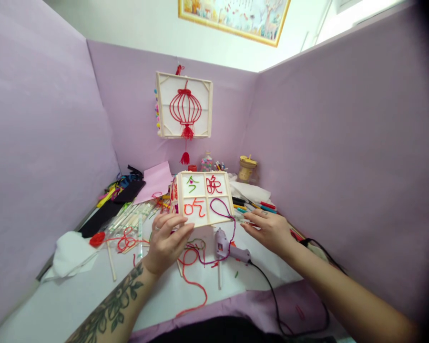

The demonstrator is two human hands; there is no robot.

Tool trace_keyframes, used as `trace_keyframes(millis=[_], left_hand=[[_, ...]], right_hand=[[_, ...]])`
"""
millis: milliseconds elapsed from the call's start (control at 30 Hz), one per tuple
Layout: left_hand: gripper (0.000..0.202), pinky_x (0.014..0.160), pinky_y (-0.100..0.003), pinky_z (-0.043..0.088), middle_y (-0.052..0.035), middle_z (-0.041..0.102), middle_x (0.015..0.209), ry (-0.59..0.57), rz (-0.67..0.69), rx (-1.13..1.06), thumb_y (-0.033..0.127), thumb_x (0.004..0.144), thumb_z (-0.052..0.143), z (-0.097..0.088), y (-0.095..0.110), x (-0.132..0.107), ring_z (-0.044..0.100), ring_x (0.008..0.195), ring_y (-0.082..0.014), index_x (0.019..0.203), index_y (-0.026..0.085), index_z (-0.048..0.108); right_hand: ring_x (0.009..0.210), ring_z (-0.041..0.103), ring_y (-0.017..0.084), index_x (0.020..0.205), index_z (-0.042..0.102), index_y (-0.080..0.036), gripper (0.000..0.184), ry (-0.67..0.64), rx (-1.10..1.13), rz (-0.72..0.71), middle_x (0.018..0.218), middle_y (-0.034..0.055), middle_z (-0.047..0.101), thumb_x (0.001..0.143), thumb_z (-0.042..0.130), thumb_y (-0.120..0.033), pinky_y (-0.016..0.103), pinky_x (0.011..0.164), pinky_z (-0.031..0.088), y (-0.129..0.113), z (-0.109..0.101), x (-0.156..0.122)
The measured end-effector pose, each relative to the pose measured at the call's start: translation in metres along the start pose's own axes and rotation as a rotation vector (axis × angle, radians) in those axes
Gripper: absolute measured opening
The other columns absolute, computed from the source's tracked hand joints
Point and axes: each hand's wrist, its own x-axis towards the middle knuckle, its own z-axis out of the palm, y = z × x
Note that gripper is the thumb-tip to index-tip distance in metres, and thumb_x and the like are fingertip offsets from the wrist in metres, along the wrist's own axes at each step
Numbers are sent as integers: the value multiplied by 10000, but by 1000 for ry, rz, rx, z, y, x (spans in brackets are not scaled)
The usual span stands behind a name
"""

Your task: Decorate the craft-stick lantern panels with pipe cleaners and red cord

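A box-shaped lantern (205, 196) with a wooden stick frame and white panels faces me, tilted back. Coloured yarn forms characters in three of its panes. In the lower right pane lies a loop of purple yarn (219, 206), its tail hanging over the edge and down to the table. My left hand (169, 236) grips the lantern's lower left corner, fingers in front. Beside its right edge my right hand (266, 226) is pinched around something small and pale that I cannot make out. Below the lantern a lilac glue gun (232, 247) lies on the table.
A finished-looking lantern (185, 107) hangs on the back partition. Red yarn (195, 283) trails over the table (157, 295); the glue gun's black cord (271, 286) runs to the front edge. Bagged sticks (125, 220) lie left, pens (268, 207) right, and a yellow-lidded cup (248, 167) stands behind.
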Motion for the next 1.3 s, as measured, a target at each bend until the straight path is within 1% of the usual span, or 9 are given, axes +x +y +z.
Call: trace_keyframes(millis=[133,267,400,567,733,867,1033,1233,1300], left_hand=[[304,915,-410,453,-45,653,990,2,-2,3,105,789,697,-1,1,0,592,983,-199,1051,252,648],[302,908,-405,460,-46,657,988,3,-3,2,111,788,699,-1,0,0,596,977,-198,1052,249,650],[307,907,-407,462,-47,658,989,0,1,7,104,780,708,0,0,0,600,976,-198,1046,245,648],[299,903,-402,467,-39,661,986,3,-9,6,114,789,698,0,0,0,602,972,-194,1046,261,648],[312,914,-414,460,-45,659,984,2,-6,-3,104,786,700,-1,0,0,603,974,-199,1054,256,649],[307,917,-412,459,-43,658,984,0,-9,0,105,788,698,0,0,-1,599,977,-197,1050,260,654],[325,911,-418,458,-55,653,988,5,4,3,85,772,708,0,0,-1,593,979,-204,1053,239,652],[306,910,-405,459,-41,660,980,5,-3,2,103,792,691,-1,1,1,599,976,-196,1052,260,655],[307,909,-404,459,-43,658,981,6,-2,6,100,790,691,-1,1,1,599,975,-196,1051,257,654]], right_hand=[[671,672,122,918,731,-241,185,0,63,33,871,19,738,879,593,-358,236,621,476,2,4,-2],[626,658,102,899,720,-233,179,-30,136,35,832,9,725,891,582,-346,221,593,466,2,3,0],[623,649,99,888,717,-230,187,-52,182,37,785,6,713,901,567,-342,214,611,474,3,3,1],[667,670,115,942,724,-228,209,-15,140,55,887,26,732,867,599,-377,220,603,476,6,4,-1],[641,661,110,947,729,-233,210,14,109,17,860,19,729,867,600,-379,218,596,469,5,5,2],[625,653,105,928,733,-245,202,-9,117,29,848,14,729,866,595,-378,216,585,461,5,5,4],[608,642,96,876,731,-244,171,-23,159,25,774,-2,712,887,579,-322,214,593,459,4,3,3],[636,651,105,899,725,-237,167,5,236,96,804,16,712,883,586,-327,216,602,475,-2,3,3],[641,639,121,931,715,-231,174,44,292,148,801,30,704,885,580,-330,229,607,484,-1,1,4]])
